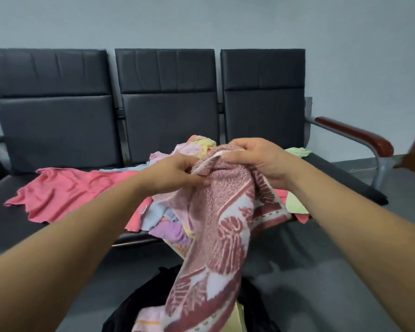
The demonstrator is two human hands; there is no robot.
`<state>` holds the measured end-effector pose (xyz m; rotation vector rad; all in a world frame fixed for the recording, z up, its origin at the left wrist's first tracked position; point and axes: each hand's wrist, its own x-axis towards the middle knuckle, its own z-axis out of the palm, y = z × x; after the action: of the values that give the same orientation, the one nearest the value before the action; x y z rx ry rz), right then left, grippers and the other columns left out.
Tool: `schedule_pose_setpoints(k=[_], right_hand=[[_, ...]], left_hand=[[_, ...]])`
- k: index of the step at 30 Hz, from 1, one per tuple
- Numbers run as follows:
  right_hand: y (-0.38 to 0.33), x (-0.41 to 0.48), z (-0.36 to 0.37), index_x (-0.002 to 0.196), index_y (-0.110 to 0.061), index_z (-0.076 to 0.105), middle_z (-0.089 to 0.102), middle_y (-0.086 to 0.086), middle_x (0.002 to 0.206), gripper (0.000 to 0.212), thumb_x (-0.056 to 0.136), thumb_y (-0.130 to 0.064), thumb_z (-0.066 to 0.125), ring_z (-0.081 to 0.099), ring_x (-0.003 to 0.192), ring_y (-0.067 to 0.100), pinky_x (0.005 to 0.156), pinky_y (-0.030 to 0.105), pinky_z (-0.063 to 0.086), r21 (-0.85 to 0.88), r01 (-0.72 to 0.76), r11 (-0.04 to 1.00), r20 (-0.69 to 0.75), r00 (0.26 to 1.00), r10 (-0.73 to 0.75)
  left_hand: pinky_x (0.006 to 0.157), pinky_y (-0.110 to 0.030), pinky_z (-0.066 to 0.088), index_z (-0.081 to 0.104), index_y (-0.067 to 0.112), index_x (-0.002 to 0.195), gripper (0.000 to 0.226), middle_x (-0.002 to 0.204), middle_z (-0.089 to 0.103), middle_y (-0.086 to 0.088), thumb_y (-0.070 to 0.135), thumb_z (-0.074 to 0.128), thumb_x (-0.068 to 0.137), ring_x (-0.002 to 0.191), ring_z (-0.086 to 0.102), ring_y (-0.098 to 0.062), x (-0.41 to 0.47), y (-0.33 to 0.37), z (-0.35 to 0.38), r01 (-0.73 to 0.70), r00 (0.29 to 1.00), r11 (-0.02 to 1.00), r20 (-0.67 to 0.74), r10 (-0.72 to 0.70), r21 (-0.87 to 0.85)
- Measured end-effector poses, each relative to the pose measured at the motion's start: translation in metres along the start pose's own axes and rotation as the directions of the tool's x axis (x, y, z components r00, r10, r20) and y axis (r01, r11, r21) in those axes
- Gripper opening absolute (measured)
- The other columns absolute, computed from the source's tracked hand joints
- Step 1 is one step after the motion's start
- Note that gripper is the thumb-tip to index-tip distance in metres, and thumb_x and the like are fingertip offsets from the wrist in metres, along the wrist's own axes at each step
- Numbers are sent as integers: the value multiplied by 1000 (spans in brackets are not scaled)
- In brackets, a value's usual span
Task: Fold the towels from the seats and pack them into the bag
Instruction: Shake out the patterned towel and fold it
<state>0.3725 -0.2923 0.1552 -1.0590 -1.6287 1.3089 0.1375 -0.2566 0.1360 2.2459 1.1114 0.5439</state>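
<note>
A pink and dark-red patterned towel (222, 226) hangs bunched in front of me, above the seats. My left hand (177, 174) pinches its upper edge on the left. My right hand (256, 159) grips the white hem at the top right. Its lower end drops toward the open black bag (153, 300) on the floor, where a pale pink towel (149, 318) and a yellow one (239, 313) lie. A heap of small towels (168, 219) in pink, blue, purple and yellow covers the middle seat. A coral-pink towel (65, 190) lies spread on the left seat.
A row of three black padded seats (58, 109) stands against a grey wall. Its right end has a metal arm with a brown armrest (355, 135). A light green cloth (298, 152) lies on the right seat. Grey floor stretches to the right of the bag.
</note>
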Motion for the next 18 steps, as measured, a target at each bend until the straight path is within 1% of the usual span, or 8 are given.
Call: schedule_pose_setpoints(k=[3, 5, 6, 8, 10, 13, 15, 18], right_hand=[[5, -16, -20, 97, -15, 75, 78, 3, 92, 12, 86, -15, 78, 76, 87, 20, 80, 32, 60, -333, -167, 928, -4, 985, 175], [21, -25, -32, 98, -11, 76, 79, 6, 94, 15, 85, -16, 80, 76, 91, 25, 87, 38, 60, -444, -250, 861, -62, 967, 249], [28, -29, -36, 99, -7, 77, 79, 9, 96, 16, 85, -14, 79, 76, 92, 27, 89, 40, 59, -436, -263, 861, -77, 964, 255], [40, -37, -43, 99, -2, 76, 77, 15, 99, 14, 87, -8, 76, 75, 90, 28, 87, 38, 60, -319, -240, 917, -95, 971, 221], [42, -44, -47, 100, 3, 72, 74, 22, 99, 13, 89, -3, 71, 73, 89, 30, 84, 37, 61, -70, -177, 982, -154, 974, 165], [28, -43, -47, 102, 4, 69, 72, 22, 95, 14, 92, -3, 64, 68, 87, 31, 79, 36, 59, 216, 4, 976, -248, 968, 51], [8, -42, -36, 98, 1, 71, 70, 18, 91, 10, 93, -4, 64, 66, 82, 28, 78, 36, 56, 241, 95, 966, -258, 966, -30], [-21, -38, -8, 98, 3, 70, 72, 13, 84, 10, 91, -3, 67, 69, 75, 21, 69, 31, 59, 128, 141, 982, -185, 976, -116]], left_hand=[[80, -41, 48, 69, 12, 87, 42, 81, 65, -10, 49, 71, 66, 78, 58, -15, -14, 15, -10, -15, 993, 994, -119, 2, -104], [71, -32, 44, 71, 19, 79, 21, 72, 63, 2, 37, 76, 70, 70, 57, -10, -20, 22, -19, -3, 991, 982, -132, -23, -188], [67, -28, 43, 70, 23, 72, 12, 69, 62, 7, 30, 79, 76, 65, 56, -8, -23, 27, -23, -3, 996, 981, -84, -13, -192], [63, -24, 43, 68, 25, 71, 18, 68, 62, 9, 24, 83, 82, 63, 56, -7, -32, 35, -34, 14, 1000, 993, 12, -13, -119], [72, -29, 53, 71, 13, 90, 18, 85, 72, 0, 24, 82, 82, 77, 68, -16, -42, 39, -41, 105, 981, 983, 176, -78, -151], [92, -43, 56, 64, -2, 111, 30, 111, 72, -21, 11, 74, 87, 100, 72, -32, -56, 42, -44, 283, 862, 930, 488, -139, -233], [98, -47, 55, 64, -1, 111, 25, 111, 73, -19, 3, 71, 87, 102, 71, -30, -60, 43, -37, 272, 839, 938, 530, -122, -213], [105, -49, 50, 59, 2, 119, 35, 117, 71, -15, 3, 74, 87, 110, 68, -29, -58, 47, -21, 180, 908, 940, 417, -46, -288]])
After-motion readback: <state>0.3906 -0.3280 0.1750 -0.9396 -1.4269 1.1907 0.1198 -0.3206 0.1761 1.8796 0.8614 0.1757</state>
